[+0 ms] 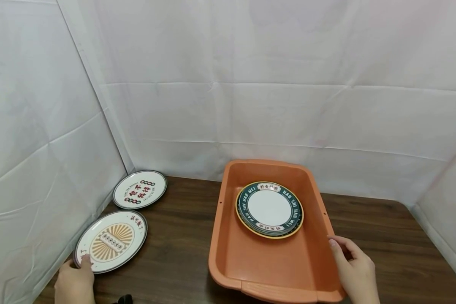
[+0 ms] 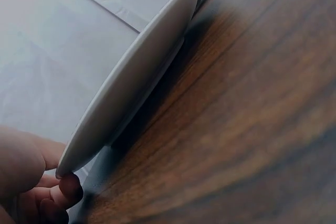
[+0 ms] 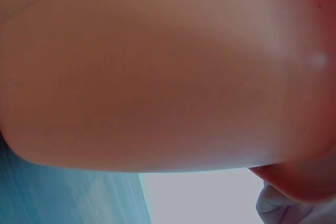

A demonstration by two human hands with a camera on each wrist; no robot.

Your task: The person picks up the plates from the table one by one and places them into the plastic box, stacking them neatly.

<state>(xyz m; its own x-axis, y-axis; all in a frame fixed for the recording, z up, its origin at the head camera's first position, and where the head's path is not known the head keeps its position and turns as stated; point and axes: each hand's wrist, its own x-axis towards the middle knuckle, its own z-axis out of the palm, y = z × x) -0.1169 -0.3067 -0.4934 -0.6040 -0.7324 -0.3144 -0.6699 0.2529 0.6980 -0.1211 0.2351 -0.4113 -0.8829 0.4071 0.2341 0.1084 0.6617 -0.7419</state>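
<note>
My left hand pinches the near edge of a white plate with a yellow sunburst design, thumb on top. In the left wrist view the fingertips curl under the rim of that plate, and its underside shows close to the wooden table. On the right, my right hand grips the right rim of an orange plastic tub. Inside the tub lies a green-bordered plate on top of a yellow-rimmed one. The side of the tub fills most of the right wrist view.
Behind the sunburst plate, a smaller white plate with red characters lies by the left wall. White cloth walls enclose the back and sides of the dark wooden table. A small black object shows at the bottom edge.
</note>
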